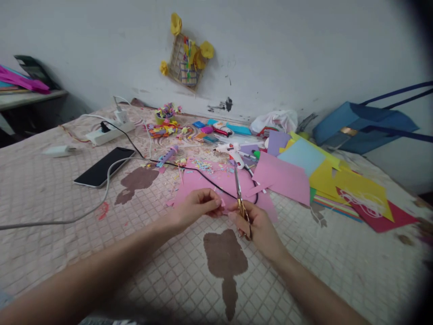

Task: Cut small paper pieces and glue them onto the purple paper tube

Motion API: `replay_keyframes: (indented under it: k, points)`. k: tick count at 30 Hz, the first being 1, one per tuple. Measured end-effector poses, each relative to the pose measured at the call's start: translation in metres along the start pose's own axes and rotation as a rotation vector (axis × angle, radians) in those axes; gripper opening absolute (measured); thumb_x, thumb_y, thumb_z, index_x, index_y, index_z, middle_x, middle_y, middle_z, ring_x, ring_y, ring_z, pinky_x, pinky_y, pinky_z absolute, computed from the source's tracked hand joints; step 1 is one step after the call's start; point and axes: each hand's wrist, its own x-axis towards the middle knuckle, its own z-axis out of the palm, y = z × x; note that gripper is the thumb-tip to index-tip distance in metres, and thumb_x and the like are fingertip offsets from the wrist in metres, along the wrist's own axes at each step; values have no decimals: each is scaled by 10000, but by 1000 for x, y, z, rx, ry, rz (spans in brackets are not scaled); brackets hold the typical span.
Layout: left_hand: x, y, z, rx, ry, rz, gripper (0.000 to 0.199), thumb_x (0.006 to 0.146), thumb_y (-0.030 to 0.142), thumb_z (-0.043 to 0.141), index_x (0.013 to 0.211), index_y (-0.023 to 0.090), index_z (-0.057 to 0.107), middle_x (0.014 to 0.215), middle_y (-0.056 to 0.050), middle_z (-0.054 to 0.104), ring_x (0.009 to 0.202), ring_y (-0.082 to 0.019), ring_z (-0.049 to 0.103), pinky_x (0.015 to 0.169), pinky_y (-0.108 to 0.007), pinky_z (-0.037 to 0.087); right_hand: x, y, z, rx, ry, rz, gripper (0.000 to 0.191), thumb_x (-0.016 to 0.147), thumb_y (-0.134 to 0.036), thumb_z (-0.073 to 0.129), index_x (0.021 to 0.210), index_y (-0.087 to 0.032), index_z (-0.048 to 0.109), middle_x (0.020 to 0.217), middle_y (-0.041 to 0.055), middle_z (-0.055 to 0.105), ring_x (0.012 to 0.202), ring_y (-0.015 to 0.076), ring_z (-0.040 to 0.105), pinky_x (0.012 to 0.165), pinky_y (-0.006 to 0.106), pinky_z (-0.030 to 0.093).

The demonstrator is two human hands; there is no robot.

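My right hand (255, 221) is closed round the gold-coloured handles of a pair of scissors (238, 185), whose blades point away from me and look nearly closed. Its thumb and finger come close to my left fingertips. My left hand (203, 203) is closed in a pinch on a small piece of pink paper (222, 204). Both hands are at the near edge of a pink paper sheet (192, 183) lying on the table. Across that sheet runs a black cable (209, 180). Small coloured paper scraps (203, 167) are scattered on its far part.
A white glue gun (233, 151) lies beyond my hands. On the right are coloured sheets (280, 178) and a blue bag (361, 126). To the left, a dark-screened phone or tablet (104, 167) lies near a power strip (110, 131). A pot of paper flowers (165, 115) stands at the back.
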Motion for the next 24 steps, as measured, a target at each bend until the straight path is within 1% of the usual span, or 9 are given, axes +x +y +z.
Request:
replay_keyframes:
  k: [3, 7, 11, 16, 20, 24]
  points:
    - [-3, -4, 7, 82, -11, 28, 243, 748, 342, 639, 759, 110, 568, 671, -16, 595, 622, -96, 554, 618, -228, 444, -1, 0, 3, 11, -34, -15, 184, 765, -337, 609, 800, -174, 533, 586, -66, 455, 442, 57, 387, 410, 181, 314]
    - [-4, -9, 12, 138, -17, 53, 273, 744, 373, 633, 749, 108, 563, 669, -10, 576, 622, -95, 545, 616, -227, 445, -1, 2, 3, -17, -54, -6, 123, 798, -270, 555, 738, -176, 504, 507, -81, 416, 420, 59, 377, 403, 175, 290]
    - [-5, -14, 15, 100, -34, 9, 308, 735, 398, 636, 748, 102, 550, 656, -16, 591, 597, -90, 550, 597, -225, 447, 1, 4, -3, -18, -37, 4, 140, 814, -269, 537, 718, -175, 501, 506, -77, 419, 421, 57, 382, 402, 171, 283]
    - [-6, -23, 19, 35, -64, -61, 330, 716, 416, 653, 737, 106, 544, 669, -31, 621, 596, -94, 570, 620, -241, 463, 4, 9, -7, 38, -32, 3, 148, 824, -297, 543, 744, -177, 513, 505, -76, 430, 407, 53, 376, 400, 170, 285]
    - [-6, -29, 20, -38, -7, -39, 329, 725, 420, 645, 748, 112, 532, 661, -26, 623, 587, -90, 576, 605, -231, 464, 4, 10, -6, 62, -41, 7, 195, 826, -340, 549, 727, -178, 505, 486, -74, 431, 396, 53, 371, 393, 172, 272]
    - [-8, -30, 22, -55, 20, -11, 326, 741, 414, 631, 756, 104, 528, 672, -33, 619, 598, -94, 579, 612, -237, 466, 3, 8, -5, 32, -64, 24, 176, 811, -337, 572, 762, -174, 526, 509, -74, 438, 410, 53, 377, 397, 169, 290]
